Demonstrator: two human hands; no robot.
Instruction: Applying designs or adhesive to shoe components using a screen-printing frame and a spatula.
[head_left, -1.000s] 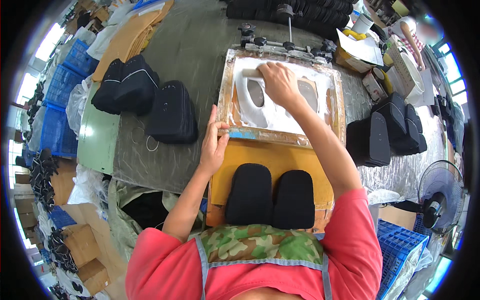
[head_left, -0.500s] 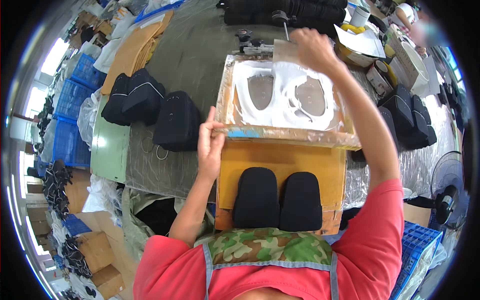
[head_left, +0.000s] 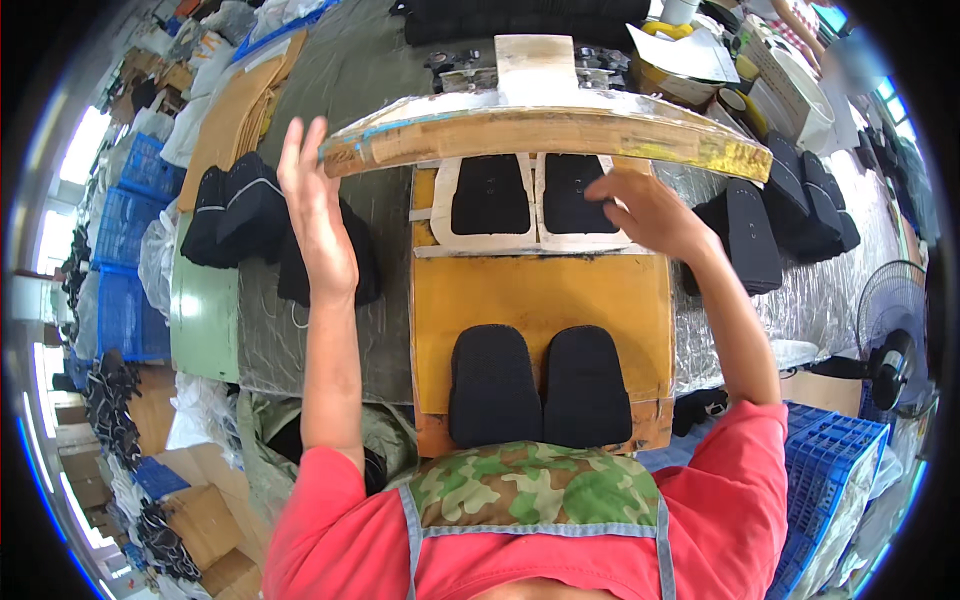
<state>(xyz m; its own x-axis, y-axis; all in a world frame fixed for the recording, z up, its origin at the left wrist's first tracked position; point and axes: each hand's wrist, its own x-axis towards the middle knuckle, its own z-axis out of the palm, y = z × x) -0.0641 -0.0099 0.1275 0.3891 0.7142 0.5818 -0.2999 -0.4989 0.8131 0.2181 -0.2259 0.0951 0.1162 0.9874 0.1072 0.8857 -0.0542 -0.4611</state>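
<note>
A wooden screen-printing frame [head_left: 560,140] is tilted up, its near edge raised above the board. My left hand [head_left: 320,225] is upright at the frame's left end, fingers stretched out against or just beside its corner. Under the frame, two black fabric pads [head_left: 490,200] lie in white cut-out holders [head_left: 440,215]. My right hand [head_left: 655,212] hovers at the right-hand pad [head_left: 572,190], slightly blurred, thumb and fingers apart and empty. A pale flat squeegee [head_left: 535,65] stands at the frame's far side. Two more black pads [head_left: 585,385] lie on the yellow board [head_left: 540,290] nearer me.
Stacks of black pads stand left [head_left: 235,210] and right [head_left: 750,240] of the board. Tubs and papers [head_left: 685,55] crowd the back right. A fan [head_left: 890,340] and a blue crate [head_left: 830,480] are at the right; blue crates [head_left: 130,310] stand at far left.
The frame has swung up from lying flat, uncovering the two pads beneath. My right hand has let go of the squeegee and come down toward the pads; my left hand has risen.
</note>
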